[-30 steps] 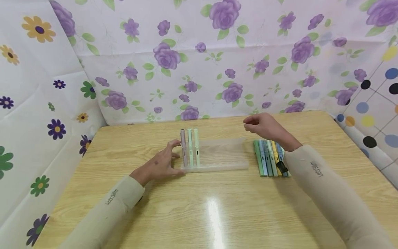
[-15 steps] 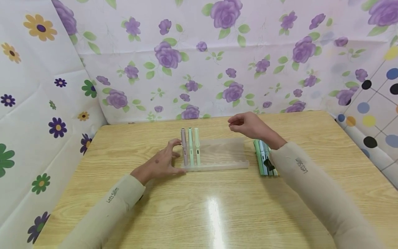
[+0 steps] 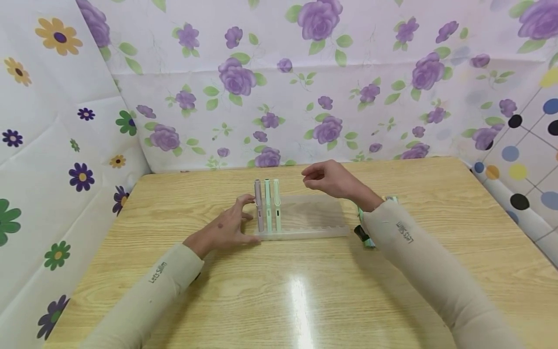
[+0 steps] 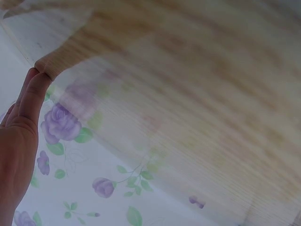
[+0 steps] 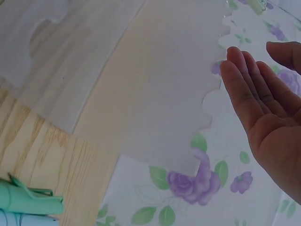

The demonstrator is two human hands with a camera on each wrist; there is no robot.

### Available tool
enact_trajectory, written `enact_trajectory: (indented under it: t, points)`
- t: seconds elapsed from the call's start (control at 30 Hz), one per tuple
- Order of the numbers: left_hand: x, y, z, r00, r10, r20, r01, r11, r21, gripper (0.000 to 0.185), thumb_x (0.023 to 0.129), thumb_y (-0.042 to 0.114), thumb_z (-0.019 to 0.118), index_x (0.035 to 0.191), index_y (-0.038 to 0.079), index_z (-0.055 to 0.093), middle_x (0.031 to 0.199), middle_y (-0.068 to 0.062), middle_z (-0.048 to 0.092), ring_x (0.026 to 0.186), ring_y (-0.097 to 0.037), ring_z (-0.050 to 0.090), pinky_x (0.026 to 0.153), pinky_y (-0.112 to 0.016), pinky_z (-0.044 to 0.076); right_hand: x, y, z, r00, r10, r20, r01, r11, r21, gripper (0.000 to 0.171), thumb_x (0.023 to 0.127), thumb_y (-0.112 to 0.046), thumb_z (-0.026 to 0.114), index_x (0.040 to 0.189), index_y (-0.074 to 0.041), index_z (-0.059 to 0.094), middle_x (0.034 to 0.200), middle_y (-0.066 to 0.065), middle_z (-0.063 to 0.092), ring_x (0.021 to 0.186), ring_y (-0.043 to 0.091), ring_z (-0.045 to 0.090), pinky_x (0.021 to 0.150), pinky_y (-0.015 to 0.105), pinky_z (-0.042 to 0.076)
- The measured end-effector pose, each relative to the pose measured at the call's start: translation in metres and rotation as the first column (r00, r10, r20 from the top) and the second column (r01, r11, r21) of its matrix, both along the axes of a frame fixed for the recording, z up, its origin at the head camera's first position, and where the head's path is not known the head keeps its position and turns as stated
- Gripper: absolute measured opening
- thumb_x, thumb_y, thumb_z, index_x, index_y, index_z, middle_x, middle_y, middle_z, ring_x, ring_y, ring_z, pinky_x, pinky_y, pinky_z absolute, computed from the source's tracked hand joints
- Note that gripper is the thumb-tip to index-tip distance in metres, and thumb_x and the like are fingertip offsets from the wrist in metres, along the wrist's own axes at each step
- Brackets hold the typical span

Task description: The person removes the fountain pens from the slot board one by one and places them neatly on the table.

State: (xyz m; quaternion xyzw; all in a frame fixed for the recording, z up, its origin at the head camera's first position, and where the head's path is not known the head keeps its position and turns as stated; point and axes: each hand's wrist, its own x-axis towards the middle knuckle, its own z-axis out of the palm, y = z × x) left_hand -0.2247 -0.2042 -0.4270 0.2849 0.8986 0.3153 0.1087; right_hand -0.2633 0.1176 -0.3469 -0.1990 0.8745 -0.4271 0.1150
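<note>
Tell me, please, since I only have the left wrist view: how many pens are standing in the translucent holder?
Observer: Three pens stand upright at the left end of the holder, seen from the head view.
Operator: Is the right hand carrying a pen?
Observer: No, the right hand hovers above the holder with nothing in it.
Operator: Where are the other pens?
Observer: The loose pens lie on the table right of the holder, mostly hidden by the right sleeve.
</note>
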Motion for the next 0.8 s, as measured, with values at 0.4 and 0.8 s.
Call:
enact_trajectory:
  t: [0.4,0.8]
  points:
    - [0.001,0.001,0.000,1.000,0.008,0.009,-0.008,1.000,-0.001,0.104,0.078,0.035,0.088,0.148,0.021,0.012,0.157,-0.015,0.029,0.122,-0.032,0.060,0.104,-0.056,0.041,0.000,-0.025,0.000,0.998,0.066,-0.017,-0.066,0.998,-0.019,0.036,0.098,-0.009,0.064,0.131,0.003,0.061,0.114,0.015,0.070,0.103,0.025,0.068,0.088,0.037,0.054]
    - [0.000,0.000,0.001,1.000,0.004,0.027,-0.004,1.000,0.017,0.104,0.078,0.037,0.087,0.148,0.023,0.012,0.157,-0.014,0.029,0.123,-0.033,0.059,0.105,-0.055,0.041,-0.002,-0.042,-0.005,0.993,0.110,-0.034,-0.111,0.994,-0.025,0.038,0.098,-0.009,0.063,0.134,0.003,0.060,0.114,0.016,0.070,0.102,0.025,0.068,0.087,0.037,0.055]
